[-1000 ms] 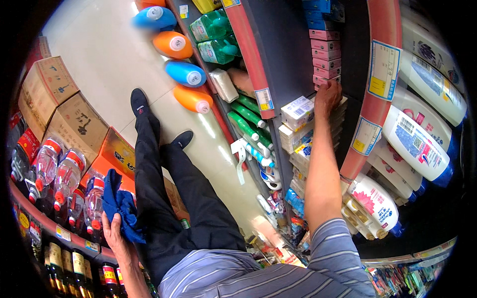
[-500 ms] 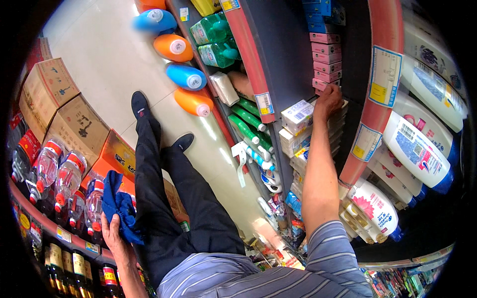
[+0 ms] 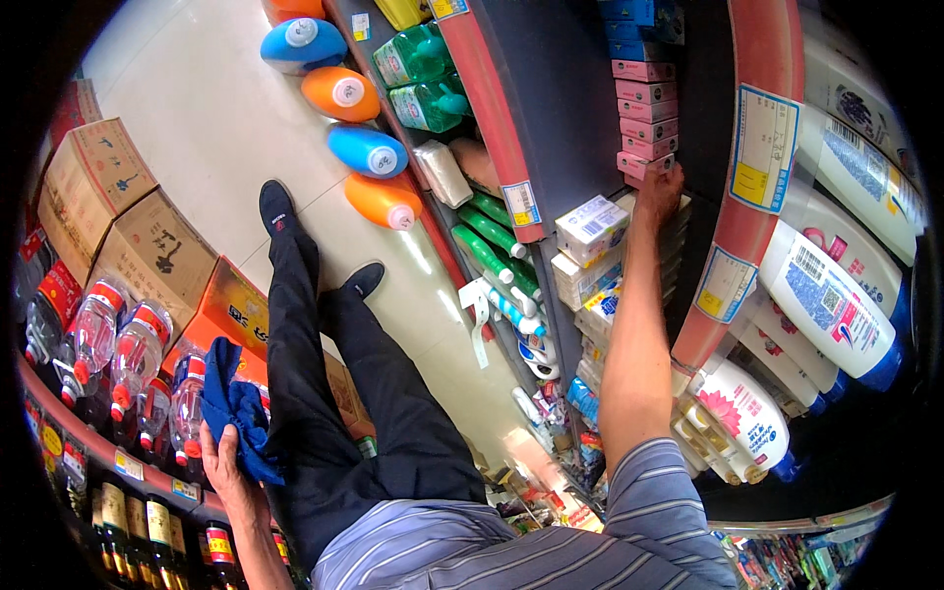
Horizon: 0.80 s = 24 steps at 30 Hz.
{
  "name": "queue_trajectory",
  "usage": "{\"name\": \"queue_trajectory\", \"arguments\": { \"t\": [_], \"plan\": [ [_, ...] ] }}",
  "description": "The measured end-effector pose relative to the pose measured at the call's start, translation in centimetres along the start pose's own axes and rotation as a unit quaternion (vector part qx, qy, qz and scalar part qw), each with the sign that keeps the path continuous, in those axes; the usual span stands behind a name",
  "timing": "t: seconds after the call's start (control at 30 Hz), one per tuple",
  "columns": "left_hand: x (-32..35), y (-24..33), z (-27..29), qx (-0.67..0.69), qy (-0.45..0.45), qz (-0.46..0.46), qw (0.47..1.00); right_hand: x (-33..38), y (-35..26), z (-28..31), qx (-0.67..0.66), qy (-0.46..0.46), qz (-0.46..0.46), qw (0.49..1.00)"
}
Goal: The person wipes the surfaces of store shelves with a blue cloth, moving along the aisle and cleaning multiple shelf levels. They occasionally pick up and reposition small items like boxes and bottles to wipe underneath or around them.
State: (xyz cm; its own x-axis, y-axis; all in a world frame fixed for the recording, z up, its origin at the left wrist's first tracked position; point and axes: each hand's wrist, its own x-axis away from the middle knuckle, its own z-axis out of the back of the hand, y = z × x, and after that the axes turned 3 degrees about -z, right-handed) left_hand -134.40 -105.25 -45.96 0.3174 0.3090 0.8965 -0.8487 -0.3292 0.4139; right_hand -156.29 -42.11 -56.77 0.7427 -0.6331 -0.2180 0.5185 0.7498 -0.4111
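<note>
A dark blue cloth [image 3: 234,405] hangs from my left hand [image 3: 226,467], whose fingers are closed on it beside the clear bottles. On the shelf at the right, my right hand [image 3: 659,194] reaches to the near end of a row of small pink boxes [image 3: 646,110]. Its fingers are closed at the nearest pink box [image 3: 639,167], which sits slightly askew; the palm side is hidden. Just nearer than this hand lie stacked white soap-like packs [image 3: 593,231], partly covered by my forearm. Blue boxes [image 3: 629,29] continue the row at the far end.
Orange and blue bottles [image 3: 367,150] line the lower shelf edge, with green bottles [image 3: 423,106] beside them. White bottles [image 3: 826,300] fill the shelf at right. Clear red-capped bottles [image 3: 138,344] and cardboard boxes [image 3: 152,251] stand at left. Pale tiled floor [image 3: 206,108] lies between.
My right hand has shifted slightly to the right and turned at the nearest pink box, more of which now shows. My left hand and the cloth have stayed in place.
</note>
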Motion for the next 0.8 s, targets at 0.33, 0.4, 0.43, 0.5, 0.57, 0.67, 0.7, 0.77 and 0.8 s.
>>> {"name": "queue_trajectory", "arguments": {
  "t": [0.33, 0.4, 0.43, 0.5, 0.57, 0.67, 0.7, 0.77, 0.8],
  "plan": [
    [0.2, 0.5, -1.5, -0.025, 0.015, -0.02, 0.999, 1.6, -5.0, 1.8, 0.119, -0.075, -0.065, 0.988],
    [0.3, 0.7, -1.9, -0.036, 0.03, -0.023, 0.999, 2.4, -4.8, 1.3, 0.174, -0.042, -0.009, 0.984],
    [0.3, 0.7, -1.8, -0.037, 0.033, -0.018, 0.999, 2.7, -4.6, 1.1, 0.201, -0.026, 0.019, 0.979],
    [0.1, 0.7, -1.4, -0.035, 0.025, -0.011, 0.999, 2.4, -4.5, 0.9, 0.211, -0.017, -0.003, 0.977],
    [0.0, 0.7, -0.8, -0.027, 0.005, -0.005, 1.0, 2.4, -5.2, 0.5, 0.229, -0.005, -0.031, 0.973],
    [-0.1, 0.9, -0.6, -0.022, 0.008, -0.013, 1.0, 2.5, -5.8, 0.0, 0.249, 0.013, -0.084, 0.965],
    [-0.2, 0.9, -0.3, -0.02, 0.009, -0.012, 1.0, 2.2, -5.5, -0.1, 0.245, 0.015, -0.103, 0.964],
    [-0.4, 0.8, 0.1, -0.013, 0.014, -0.011, 1.0, 2.2, -6.1, -0.3, 0.221, 0.021, -0.145, 0.964],
    [-0.4, 0.8, 0.2, -0.016, 0.016, -0.012, 1.0, 2.3, -6.3, -0.3, 0.201, 0.024, -0.169, 0.965]
  ]
}}
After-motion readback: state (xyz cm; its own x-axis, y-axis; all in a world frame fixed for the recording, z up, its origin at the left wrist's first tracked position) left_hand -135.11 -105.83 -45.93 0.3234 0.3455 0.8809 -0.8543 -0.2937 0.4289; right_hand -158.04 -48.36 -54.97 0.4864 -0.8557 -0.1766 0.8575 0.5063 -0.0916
